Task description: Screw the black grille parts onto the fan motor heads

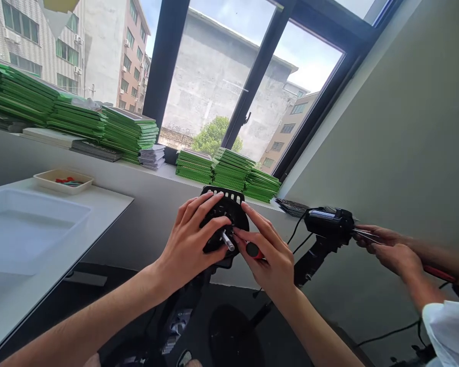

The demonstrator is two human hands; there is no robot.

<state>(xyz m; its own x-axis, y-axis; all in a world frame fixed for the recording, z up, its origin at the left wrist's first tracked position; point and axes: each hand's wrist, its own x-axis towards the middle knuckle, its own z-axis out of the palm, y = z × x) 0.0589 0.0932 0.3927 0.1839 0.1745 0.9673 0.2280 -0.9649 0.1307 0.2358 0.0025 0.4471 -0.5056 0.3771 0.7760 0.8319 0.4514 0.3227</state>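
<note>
A black fan motor head (235,210) with a slotted rim sits on a dark stand in front of me, and a bare metal shaft (227,240) sticks out of it towards me. My left hand (191,237) grips the head from the left, its fingers over the top and its thumb beside the shaft. Tucked in my right hand (273,257) is a screwdriver (254,250), its red and black handle end towards me. The fingertips of that hand rest against the right side of the head. The screwdriver's tip cannot be made out.
On the right, another person's hands (400,255) hold a thin metal tool at a second black fan motor head (329,223). A white table (110,204) at the left bears a white tray (61,244) and a small box (87,187). Green stacks (233,171) line the windowsill.
</note>
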